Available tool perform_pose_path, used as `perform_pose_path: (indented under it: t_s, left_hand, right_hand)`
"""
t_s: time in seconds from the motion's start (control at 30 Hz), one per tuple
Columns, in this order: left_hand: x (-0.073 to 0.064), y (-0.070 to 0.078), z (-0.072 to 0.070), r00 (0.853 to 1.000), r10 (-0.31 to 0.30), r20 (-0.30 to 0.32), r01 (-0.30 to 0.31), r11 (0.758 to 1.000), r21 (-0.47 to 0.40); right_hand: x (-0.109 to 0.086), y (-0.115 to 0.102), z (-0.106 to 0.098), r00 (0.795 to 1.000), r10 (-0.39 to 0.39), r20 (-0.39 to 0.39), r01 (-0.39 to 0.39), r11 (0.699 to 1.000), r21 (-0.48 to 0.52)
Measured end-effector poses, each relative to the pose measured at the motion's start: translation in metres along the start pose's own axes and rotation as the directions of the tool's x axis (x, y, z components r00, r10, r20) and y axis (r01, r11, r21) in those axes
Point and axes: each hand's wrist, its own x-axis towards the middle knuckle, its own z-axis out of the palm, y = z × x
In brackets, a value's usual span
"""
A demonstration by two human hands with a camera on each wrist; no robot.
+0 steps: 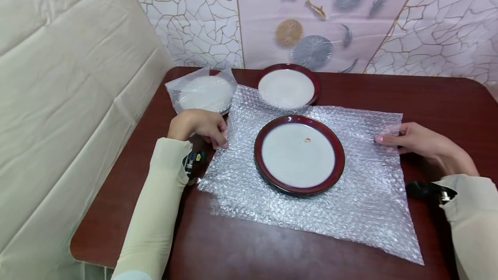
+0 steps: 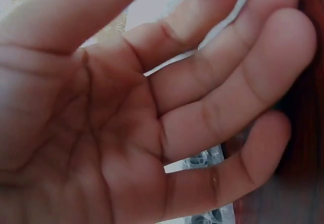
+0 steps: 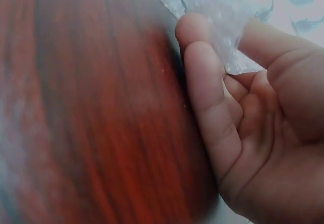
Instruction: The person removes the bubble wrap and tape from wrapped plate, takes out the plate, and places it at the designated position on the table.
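Head: hands (image 1: 200,124) (image 1: 426,141) pinch wrap (image 1: 369,185); plate (image 1: 297,159) atop.

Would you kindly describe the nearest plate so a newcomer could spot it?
On the dark red table lies a sheet of bubble wrap. Find the red-rimmed plate on top of it; unlike the two plates behind, it shows a small orange-brown mark.
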Motion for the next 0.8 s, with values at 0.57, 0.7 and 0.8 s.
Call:
perform_pose_path:
  t_s: [0.57, 0.7, 0.8]
  left_hand:
    - [0.002, 0.005, 0.003, 0.981, 0.077, -0.179, -0.075, 0.997, 0.017]
    - [0.01, 0.003, 0.003, 0.972, 0.091, -0.218, -0.082, 0.995, 0.05]
    - [0.013, 0.003, 0.004, 0.976, 0.078, -0.206, -0.068, 0.996, 0.052]
  right_hand:
    - [-0.004, 0.011, -0.001, 0.99, -0.098, 0.102, 0.078, 0.979, 0.189]
    - [-0.005, 0.015, -0.003, 0.984, -0.116, 0.134, 0.079, 0.963, 0.257]
    - [-0.006, 0.017, -0.007, 0.976, -0.14, 0.169, 0.086, 0.953, 0.292]
